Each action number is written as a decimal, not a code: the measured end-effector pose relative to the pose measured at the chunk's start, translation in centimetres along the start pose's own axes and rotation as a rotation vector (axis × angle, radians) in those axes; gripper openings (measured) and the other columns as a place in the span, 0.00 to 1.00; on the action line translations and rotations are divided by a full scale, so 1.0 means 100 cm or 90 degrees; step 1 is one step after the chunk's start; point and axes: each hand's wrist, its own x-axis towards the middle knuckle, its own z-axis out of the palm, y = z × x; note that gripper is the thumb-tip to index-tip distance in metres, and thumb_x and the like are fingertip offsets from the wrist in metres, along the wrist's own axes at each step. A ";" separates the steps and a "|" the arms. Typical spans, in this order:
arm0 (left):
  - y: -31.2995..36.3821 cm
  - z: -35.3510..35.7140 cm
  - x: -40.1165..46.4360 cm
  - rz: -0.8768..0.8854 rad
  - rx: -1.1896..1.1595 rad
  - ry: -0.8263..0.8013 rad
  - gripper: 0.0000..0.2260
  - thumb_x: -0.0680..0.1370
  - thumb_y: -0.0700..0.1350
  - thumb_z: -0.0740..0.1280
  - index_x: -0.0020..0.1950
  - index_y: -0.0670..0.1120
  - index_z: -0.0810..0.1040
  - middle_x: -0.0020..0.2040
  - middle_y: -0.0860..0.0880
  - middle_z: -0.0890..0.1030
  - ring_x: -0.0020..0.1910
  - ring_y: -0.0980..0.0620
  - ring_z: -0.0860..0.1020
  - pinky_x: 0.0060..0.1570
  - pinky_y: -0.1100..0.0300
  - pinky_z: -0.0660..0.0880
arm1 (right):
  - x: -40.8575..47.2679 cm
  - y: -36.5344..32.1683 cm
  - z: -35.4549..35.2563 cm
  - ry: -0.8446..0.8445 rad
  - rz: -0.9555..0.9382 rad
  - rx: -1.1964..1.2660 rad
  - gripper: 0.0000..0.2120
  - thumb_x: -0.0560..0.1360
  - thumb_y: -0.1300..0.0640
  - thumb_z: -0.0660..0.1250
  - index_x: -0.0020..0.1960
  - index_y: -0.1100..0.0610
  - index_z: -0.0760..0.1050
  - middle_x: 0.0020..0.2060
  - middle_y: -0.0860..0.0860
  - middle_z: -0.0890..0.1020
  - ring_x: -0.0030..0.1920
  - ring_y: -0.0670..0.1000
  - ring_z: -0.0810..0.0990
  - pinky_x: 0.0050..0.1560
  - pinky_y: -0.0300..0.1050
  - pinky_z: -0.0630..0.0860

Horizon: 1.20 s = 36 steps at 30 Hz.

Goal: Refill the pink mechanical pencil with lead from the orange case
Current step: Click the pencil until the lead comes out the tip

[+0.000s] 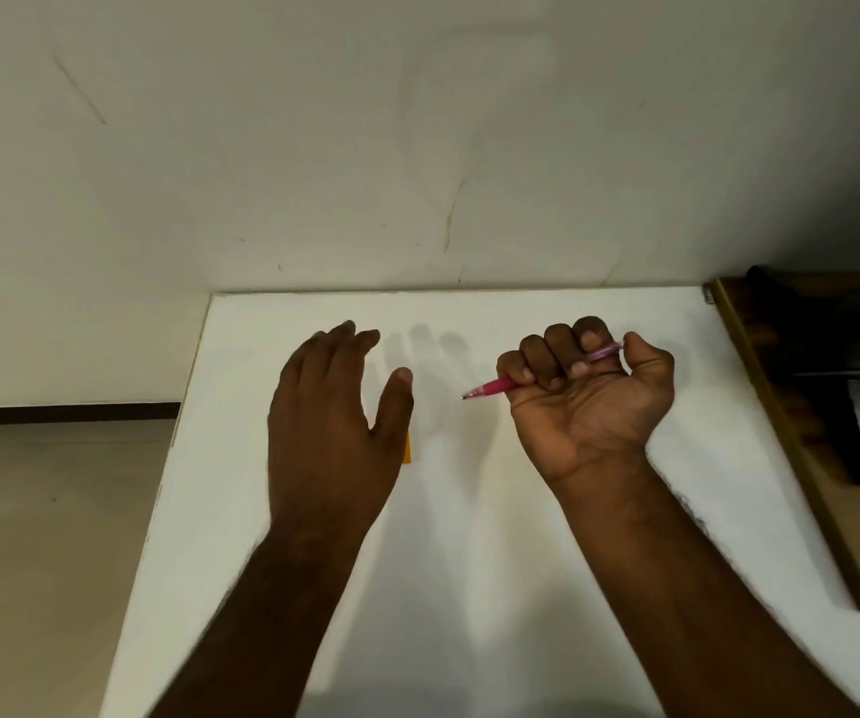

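Right hand [586,401] fisted around one pink pencil [500,387], left hand [332,422] spread over one orange case [406,448]

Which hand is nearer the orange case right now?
Left. The left hand hovers open over the orange case, hiding most of it. The right hand, off to its right, is fisted around the pink pencil.

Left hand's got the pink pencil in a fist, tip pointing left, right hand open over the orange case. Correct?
Hands are swapped. In the head view the right hand holds the pink pencil in a fist, tip pointing left, and the left hand is the open one over the orange case, which shows only as a sliver beside the thumb.
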 end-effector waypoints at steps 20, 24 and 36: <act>-0.004 0.002 -0.004 -0.021 0.011 -0.022 0.30 0.75 0.62 0.63 0.73 0.47 0.71 0.77 0.49 0.68 0.79 0.49 0.59 0.74 0.44 0.62 | -0.028 0.011 -0.005 0.021 0.038 0.013 0.19 0.75 0.45 0.52 0.33 0.56 0.69 0.27 0.49 0.63 0.27 0.50 0.59 0.34 0.44 0.63; -0.009 -0.005 -0.008 -0.029 0.035 -0.031 0.27 0.77 0.59 0.68 0.72 0.48 0.72 0.76 0.50 0.69 0.79 0.50 0.60 0.75 0.46 0.62 | -0.022 0.008 -0.004 0.004 0.048 0.020 0.19 0.75 0.46 0.53 0.34 0.56 0.69 0.27 0.49 0.63 0.27 0.50 0.60 0.34 0.44 0.64; -0.011 -0.017 -0.009 0.021 0.030 -0.047 0.26 0.75 0.62 0.64 0.69 0.51 0.74 0.73 0.53 0.72 0.77 0.52 0.63 0.74 0.49 0.64 | -0.014 -0.001 -0.012 0.016 0.049 0.017 0.20 0.75 0.43 0.53 0.35 0.57 0.71 0.28 0.49 0.64 0.28 0.50 0.60 0.33 0.44 0.64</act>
